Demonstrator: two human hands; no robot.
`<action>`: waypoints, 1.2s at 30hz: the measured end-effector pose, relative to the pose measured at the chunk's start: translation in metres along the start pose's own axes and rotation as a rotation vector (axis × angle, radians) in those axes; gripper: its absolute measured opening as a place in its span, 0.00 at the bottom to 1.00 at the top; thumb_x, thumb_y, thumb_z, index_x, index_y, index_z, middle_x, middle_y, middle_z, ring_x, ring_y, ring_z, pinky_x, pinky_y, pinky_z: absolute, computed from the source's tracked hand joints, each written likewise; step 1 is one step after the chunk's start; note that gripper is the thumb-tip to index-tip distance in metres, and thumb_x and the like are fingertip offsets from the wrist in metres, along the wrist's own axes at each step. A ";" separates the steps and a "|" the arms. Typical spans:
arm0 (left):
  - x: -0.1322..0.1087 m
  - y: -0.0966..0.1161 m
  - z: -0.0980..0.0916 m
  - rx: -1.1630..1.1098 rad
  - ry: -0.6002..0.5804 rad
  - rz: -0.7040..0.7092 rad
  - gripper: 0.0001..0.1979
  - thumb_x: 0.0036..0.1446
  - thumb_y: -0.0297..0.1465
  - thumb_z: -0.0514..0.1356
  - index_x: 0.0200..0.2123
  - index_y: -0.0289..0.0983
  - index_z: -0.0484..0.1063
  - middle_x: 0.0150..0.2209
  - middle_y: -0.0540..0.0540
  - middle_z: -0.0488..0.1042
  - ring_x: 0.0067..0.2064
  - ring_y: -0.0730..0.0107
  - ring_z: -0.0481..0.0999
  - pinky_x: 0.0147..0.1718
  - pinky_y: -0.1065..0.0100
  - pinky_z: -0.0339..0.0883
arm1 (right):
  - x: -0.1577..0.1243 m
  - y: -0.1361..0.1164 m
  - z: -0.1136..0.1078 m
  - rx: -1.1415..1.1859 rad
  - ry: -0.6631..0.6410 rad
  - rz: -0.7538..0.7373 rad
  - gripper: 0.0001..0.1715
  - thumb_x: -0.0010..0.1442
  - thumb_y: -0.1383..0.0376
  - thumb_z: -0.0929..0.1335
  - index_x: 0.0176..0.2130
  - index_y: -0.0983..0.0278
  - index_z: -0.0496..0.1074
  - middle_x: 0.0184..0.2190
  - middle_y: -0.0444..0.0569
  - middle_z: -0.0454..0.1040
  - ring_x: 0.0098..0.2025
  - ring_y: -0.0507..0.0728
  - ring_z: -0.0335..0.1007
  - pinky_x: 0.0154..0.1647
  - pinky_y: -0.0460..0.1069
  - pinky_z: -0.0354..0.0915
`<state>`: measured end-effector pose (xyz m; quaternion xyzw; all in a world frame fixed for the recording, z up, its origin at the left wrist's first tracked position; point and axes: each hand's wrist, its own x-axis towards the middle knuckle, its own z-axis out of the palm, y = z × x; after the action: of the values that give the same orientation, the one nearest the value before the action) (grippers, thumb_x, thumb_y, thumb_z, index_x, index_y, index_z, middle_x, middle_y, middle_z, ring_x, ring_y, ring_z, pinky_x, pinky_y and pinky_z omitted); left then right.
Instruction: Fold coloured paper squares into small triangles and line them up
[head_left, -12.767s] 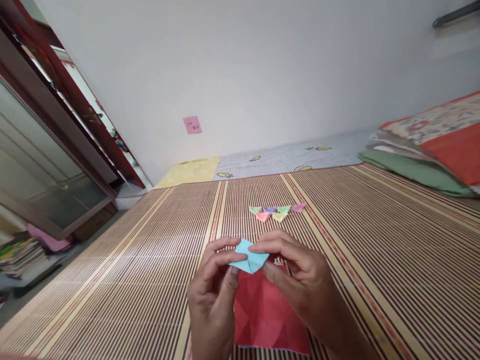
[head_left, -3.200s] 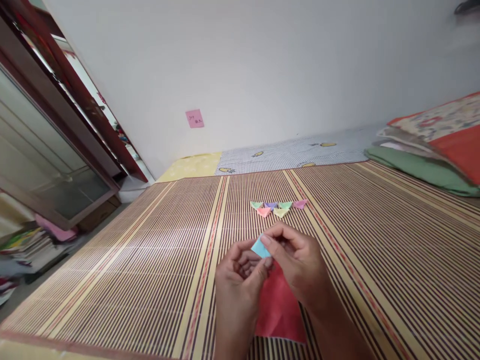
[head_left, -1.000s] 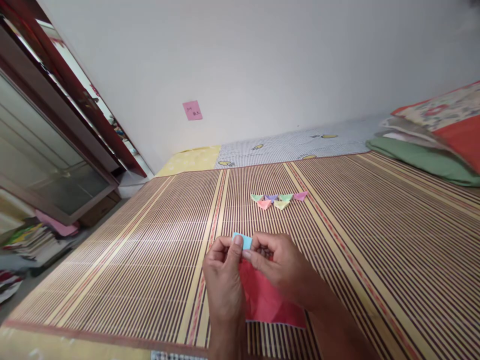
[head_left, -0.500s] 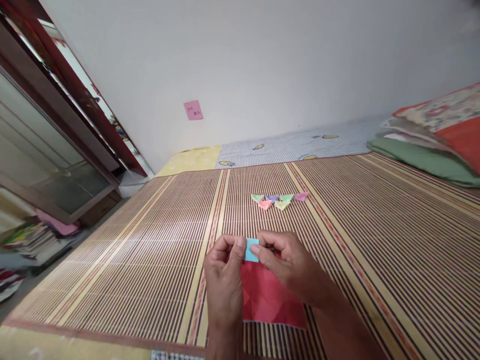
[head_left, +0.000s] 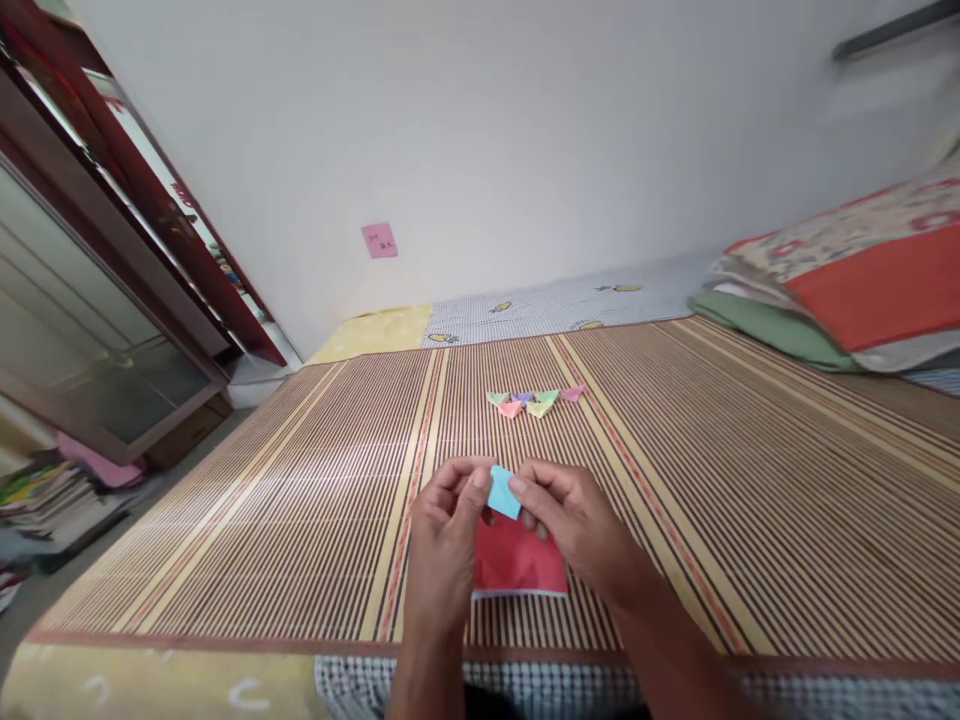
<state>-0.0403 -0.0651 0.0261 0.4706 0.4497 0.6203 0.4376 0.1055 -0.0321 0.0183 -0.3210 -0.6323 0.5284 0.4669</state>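
Observation:
A small light-blue piece of folded paper (head_left: pixel 503 493) is pinched between my two hands, slightly tilted. My left hand (head_left: pixel 452 510) grips its left edge with thumb and fingers. On the right edge, the thumb and fingers of my right hand (head_left: pixel 564 505) are closed on the same paper. Below them lies a red sheet of paper (head_left: pixel 521 562) on the striped mat (head_left: pixel 315 520), partly covered by the hands. Farther off, several small folded paper triangles (head_left: pixel 540 408) in pink, green, purple and yellow sit in two rows.
Folded bedding with a red and floral cover (head_left: pixel 862 290) is piled at the right by the wall. A pink note (head_left: pixel 379 240) sticks to the white wall. At the left are a glass-paned door (head_left: pixel 97 300) and stacked books (head_left: pixel 52 495) below the mat's level.
The blue paper has been tilted clockwise between my fingers, with both hands still holding it. The whole view has shifted, so the bedding shows more and the mat's front edge appears.

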 end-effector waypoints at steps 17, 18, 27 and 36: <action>-0.124 0.062 0.003 0.078 -0.168 0.281 0.09 0.59 0.25 0.67 0.42 0.42 0.80 0.39 0.48 0.77 0.40 0.71 0.78 0.41 0.72 0.73 | -0.115 -0.073 0.030 0.194 0.008 0.066 0.24 0.67 0.51 0.67 0.26 0.63 0.66 0.19 0.40 0.65 0.21 0.48 0.58 0.23 0.45 0.57; -0.128 0.065 0.003 0.054 -0.159 0.275 0.07 0.59 0.26 0.67 0.41 0.42 0.81 0.38 0.48 0.78 0.38 0.71 0.78 0.39 0.72 0.73 | -0.120 -0.076 0.031 0.189 -0.003 0.056 0.24 0.68 0.51 0.67 0.26 0.63 0.66 0.19 0.40 0.65 0.21 0.48 0.58 0.23 0.45 0.57; -0.146 0.076 -0.009 -0.053 -0.107 0.121 0.03 0.55 0.30 0.71 0.35 0.39 0.82 0.30 0.49 0.78 0.30 0.77 0.76 0.32 0.77 0.71 | -0.153 -0.093 0.034 0.079 0.069 -0.238 0.12 0.69 0.64 0.68 0.52 0.57 0.73 0.45 0.48 0.75 0.45 0.55 0.76 0.45 0.50 0.73; -0.158 0.085 -0.012 -0.068 -0.201 0.124 0.04 0.57 0.29 0.70 0.37 0.40 0.81 0.31 0.49 0.77 0.32 0.77 0.74 0.33 0.77 0.69 | -0.161 -0.106 0.031 -0.146 0.115 -0.478 0.07 0.66 0.70 0.70 0.41 0.58 0.78 0.38 0.44 0.78 0.41 0.52 0.76 0.41 0.46 0.70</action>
<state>-0.0346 -0.2374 0.0766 0.5420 0.3523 0.6108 0.4571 0.1433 -0.2134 0.0806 -0.2249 -0.6991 0.3365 0.5894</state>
